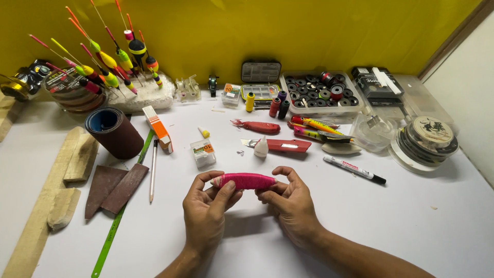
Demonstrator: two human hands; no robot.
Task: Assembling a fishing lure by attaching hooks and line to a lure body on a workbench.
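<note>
1. Both hands are meeting near the camera, just above the white table (411, 226); the left hand (206, 208) is curling narrow around the left end of a pink thread-wrapped lure body (243, 180), thumb and fingertips pinching it.
2. Gripping the right end of the pink lure body, the right hand (290, 203) is pressing its thumb underneath, so the piece is lying level between the two hands, off the table.
3. Far left, wooden blocks (72, 170) are lying along the edge, with a roll of brown sandpaper (114, 133) and cut sandpaper pieces (116, 188) beside them.
4. A green ruler (116, 226) and a pencil (153, 172) are lying just left of the hands.
5. Beyond the hands, a red utility knife (283, 145) is resting, with painted lures (316, 128) farther right.
6. A black-capped marker (355, 170) is lying to the right, near stacked line spools (424, 141).
</note>
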